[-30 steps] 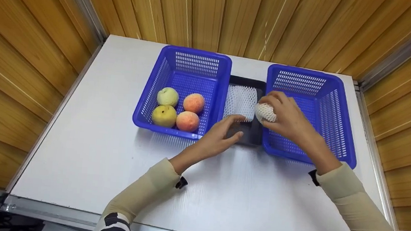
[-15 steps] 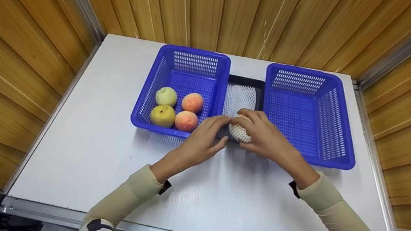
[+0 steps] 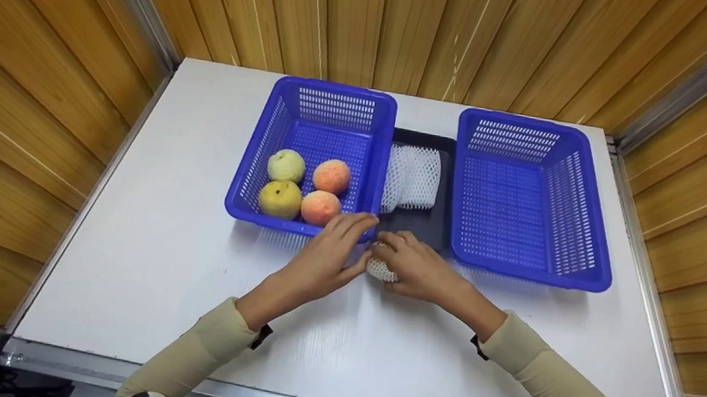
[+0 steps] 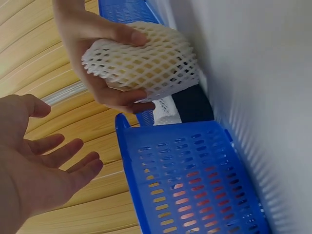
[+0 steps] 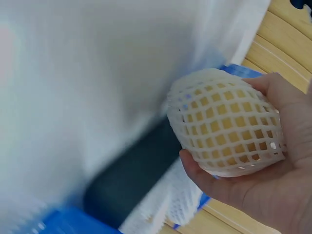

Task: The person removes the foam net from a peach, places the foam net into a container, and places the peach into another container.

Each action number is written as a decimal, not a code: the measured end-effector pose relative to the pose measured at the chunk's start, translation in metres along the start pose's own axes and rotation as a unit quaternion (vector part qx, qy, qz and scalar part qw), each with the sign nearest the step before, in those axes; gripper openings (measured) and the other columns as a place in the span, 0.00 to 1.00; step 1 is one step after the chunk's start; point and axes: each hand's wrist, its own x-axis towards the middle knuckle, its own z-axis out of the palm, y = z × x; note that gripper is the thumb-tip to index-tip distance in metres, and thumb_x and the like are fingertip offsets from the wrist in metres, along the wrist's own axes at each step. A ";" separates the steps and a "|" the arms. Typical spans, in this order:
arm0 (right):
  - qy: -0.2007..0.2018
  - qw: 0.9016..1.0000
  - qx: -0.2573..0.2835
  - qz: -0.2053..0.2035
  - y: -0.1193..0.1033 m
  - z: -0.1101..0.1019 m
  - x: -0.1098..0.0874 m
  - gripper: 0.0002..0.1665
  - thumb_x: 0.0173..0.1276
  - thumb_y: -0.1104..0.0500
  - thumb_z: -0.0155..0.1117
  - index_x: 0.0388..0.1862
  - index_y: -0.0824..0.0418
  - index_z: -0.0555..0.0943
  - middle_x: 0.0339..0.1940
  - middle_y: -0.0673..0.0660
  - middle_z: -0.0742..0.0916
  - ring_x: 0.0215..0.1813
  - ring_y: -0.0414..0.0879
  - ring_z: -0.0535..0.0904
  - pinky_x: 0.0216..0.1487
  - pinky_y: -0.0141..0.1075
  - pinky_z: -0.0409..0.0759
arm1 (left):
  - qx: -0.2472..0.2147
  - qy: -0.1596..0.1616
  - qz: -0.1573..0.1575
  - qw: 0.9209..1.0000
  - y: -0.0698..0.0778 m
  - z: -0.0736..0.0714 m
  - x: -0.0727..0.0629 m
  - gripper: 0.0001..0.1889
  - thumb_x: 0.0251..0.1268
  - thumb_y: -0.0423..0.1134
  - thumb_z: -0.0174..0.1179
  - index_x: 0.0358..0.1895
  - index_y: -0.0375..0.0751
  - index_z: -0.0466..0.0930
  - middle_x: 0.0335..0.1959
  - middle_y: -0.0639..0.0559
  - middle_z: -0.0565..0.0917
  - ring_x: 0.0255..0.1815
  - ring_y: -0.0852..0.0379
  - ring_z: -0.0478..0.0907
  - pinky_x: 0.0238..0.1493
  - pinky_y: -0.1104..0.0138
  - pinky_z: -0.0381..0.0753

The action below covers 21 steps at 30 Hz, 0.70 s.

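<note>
My right hand [image 3: 424,270] grips a yellow fruit in a white foam net sleeve [image 5: 224,124], its fingers and thumb curled round the sides. The netted fruit is held over the table's front part, just before the black tray [image 3: 418,230]. Beside it, my left hand [image 4: 44,165] has loosely spread fingers and holds nothing; in the left wrist view a gap separates it from the fruit. White foam net sleeves [image 3: 419,175] lie in the tray. In the left blue basket [image 3: 247,170] are a pale green fruit [image 3: 286,166], a yellow fruit [image 3: 280,199] and two peaches [image 3: 332,176].
A second blue basket [image 3: 599,245] stands right of the tray, its slotted floor showing. All of this is on a white table [image 3: 151,238] with wood-panelled walls [image 3: 419,31] at the back and sides.
My right hand has brought the netted fruit from the right basket's near-left side, across the tray, toward the front and left. My left hand has drawn back leftward and nearer the body.
</note>
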 end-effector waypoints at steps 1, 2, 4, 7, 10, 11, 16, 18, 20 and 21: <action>-0.002 1.000 -0.002 0.001 0.000 0.003 0.000 0.38 0.52 0.53 0.83 0.62 0.55 0.79 0.67 0.60 0.78 0.63 0.62 0.75 0.47 0.56 0.86 | 0.003 -0.005 0.003 1.000 0.000 0.001 -0.002 0.26 0.75 0.42 0.57 0.72 0.38 0.68 0.70 0.44 0.73 0.71 0.49 0.68 0.72 0.57 0.72; -0.003 1.000 -0.003 0.002 0.000 0.005 -0.001 0.38 0.52 0.53 0.83 0.62 0.54 0.79 0.67 0.60 0.78 0.63 0.62 0.75 0.47 0.56 0.86 | 0.005 -0.008 0.006 1.000 -0.001 0.002 -0.004 0.26 0.75 0.42 0.57 0.72 0.38 0.68 0.70 0.45 0.73 0.71 0.49 0.68 0.72 0.58 0.71; -0.003 1.000 -0.008 0.002 0.000 0.009 -0.002 0.38 0.52 0.53 0.83 0.63 0.53 0.79 0.67 0.58 0.78 0.64 0.61 0.74 0.48 0.57 0.86 | 0.007 -0.013 0.012 1.000 -0.002 0.004 -0.006 0.26 0.74 0.41 0.57 0.72 0.38 0.68 0.69 0.45 0.73 0.71 0.50 0.68 0.73 0.59 0.71; -0.002 1.000 -0.013 -0.002 -0.001 0.011 -0.003 0.36 0.53 0.54 0.81 0.63 0.53 0.80 0.68 0.57 0.77 0.66 0.59 0.72 0.49 0.57 0.85 | 0.008 -0.014 0.021 1.000 -0.003 0.006 -0.010 0.26 0.74 0.41 0.57 0.71 0.38 0.69 0.69 0.45 0.73 0.70 0.50 0.68 0.73 0.59 0.70; -0.006 1.000 -0.014 -0.012 -0.002 0.012 -0.006 0.36 0.53 0.55 0.79 0.64 0.52 0.79 0.70 0.55 0.76 0.67 0.59 0.71 0.49 0.57 0.85 | 0.007 -0.011 0.025 1.000 -0.004 0.007 -0.013 0.25 0.74 0.39 0.58 0.71 0.37 0.70 0.68 0.45 0.73 0.70 0.49 0.68 0.73 0.59 0.70; -0.008 1.000 -0.013 -0.015 -0.003 0.012 -0.007 0.37 0.53 0.56 0.79 0.64 0.52 0.79 0.70 0.55 0.75 0.68 0.59 0.70 0.49 0.56 0.84 | 0.007 -0.011 0.025 1.000 -0.005 0.007 -0.014 0.25 0.74 0.39 0.58 0.70 0.37 0.70 0.68 0.45 0.74 0.70 0.49 0.68 0.73 0.59 0.70; -0.021 1.000 -0.005 -0.017 -0.003 0.011 -0.009 0.43 0.51 0.55 0.82 0.68 0.49 0.77 0.73 0.52 0.74 0.70 0.58 0.68 0.53 0.56 0.82 | 0.011 -0.016 0.030 0.999 -0.006 0.009 -0.018 0.25 0.71 0.38 0.60 0.69 0.37 0.71 0.68 0.46 0.74 0.70 0.49 0.69 0.72 0.58 0.71; -0.028 1.000 -0.002 -0.014 -0.002 0.010 -0.010 0.46 0.52 0.53 0.82 0.71 0.49 0.74 0.73 0.52 0.73 0.71 0.58 0.66 0.55 0.58 0.82 | 0.012 -0.022 0.036 0.999 -0.006 0.010 -0.020 0.25 0.71 0.38 0.59 0.69 0.38 0.72 0.68 0.46 0.74 0.70 0.49 0.69 0.72 0.58 0.72; -0.030 0.999 0.006 -0.009 -0.001 0.008 -0.011 0.48 0.54 0.51 0.81 0.73 0.49 0.71 0.74 0.53 0.72 0.72 0.60 0.65 0.56 0.60 0.81 | 0.017 -0.028 0.044 0.998 -0.006 0.012 -0.022 0.24 0.72 0.39 0.59 0.68 0.39 0.72 0.68 0.46 0.74 0.70 0.50 0.69 0.72 0.59 0.71; -0.029 0.999 0.012 -0.006 -0.001 0.007 -0.011 0.47 0.55 0.50 0.80 0.74 0.49 0.71 0.74 0.54 0.72 0.73 0.60 0.65 0.57 0.61 0.81 | 0.019 -0.030 0.050 0.998 -0.007 0.013 -0.023 0.23 0.72 0.39 0.59 0.68 0.40 0.72 0.68 0.47 0.74 0.70 0.50 0.69 0.72 0.60 0.71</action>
